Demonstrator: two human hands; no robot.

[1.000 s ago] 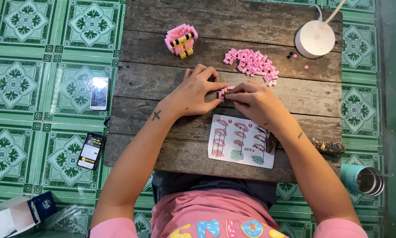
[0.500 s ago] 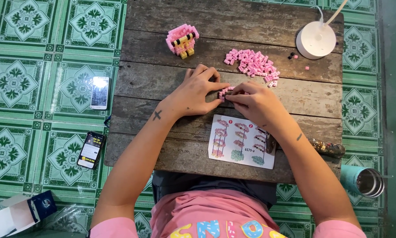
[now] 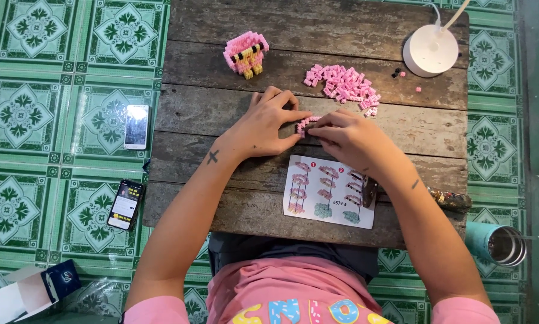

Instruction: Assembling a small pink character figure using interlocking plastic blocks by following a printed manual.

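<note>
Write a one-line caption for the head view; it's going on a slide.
Both hands, left hand and right hand, pinch a small pink brick piece on a wooden table, above an instruction sheet.

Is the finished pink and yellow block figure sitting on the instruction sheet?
No, the block figure stands near the table's far edge, well apart from the instruction sheet lying by the near edge.

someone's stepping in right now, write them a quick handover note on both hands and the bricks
Left hand and right hand: both rest on the wooden table, fingertips pinching one small pink brick piece between them.
Loose pink bricks: heaped just beyond the right hand.
Instruction sheet: near table edge, partly under the right forearm.
Done: a pink and yellow figure stands finished at the back.
Left: the heap is mostly unused.
</note>
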